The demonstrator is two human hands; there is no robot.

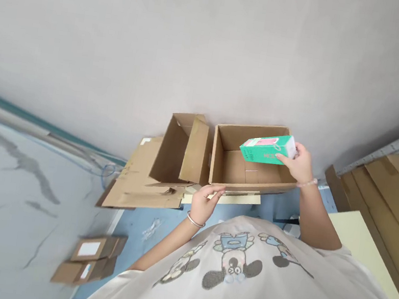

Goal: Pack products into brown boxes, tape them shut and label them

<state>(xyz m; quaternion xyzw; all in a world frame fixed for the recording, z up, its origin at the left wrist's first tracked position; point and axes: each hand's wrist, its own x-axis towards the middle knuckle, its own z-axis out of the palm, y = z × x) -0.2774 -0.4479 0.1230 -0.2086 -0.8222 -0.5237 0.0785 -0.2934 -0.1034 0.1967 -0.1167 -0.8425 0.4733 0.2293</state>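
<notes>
My right hand [299, 163] grips one end of a green carton [264, 149] with a pink picture and pale lettering. It holds the carton tilted over the open cardboard box [232, 166], whose bare brown bottom shows. My left hand [205, 204] is at that box's near left corner, thumb and fingers pinched together. A thin strip runs along the box's near edge from the fingertips; whether they grip it is not clear. To the left stands another open cardboard box [195, 151] with raised flaps and a dark inside.
Flattened cardboard [140, 173] lies at the left. Small cartons [89, 258] are stacked on the blue floor [145, 216], lower left. More brown cardboard [389, 201] stands at the right, beside a pale yellow tabletop [354, 235]. A grey wall [200, 40] rises behind the boxes.
</notes>
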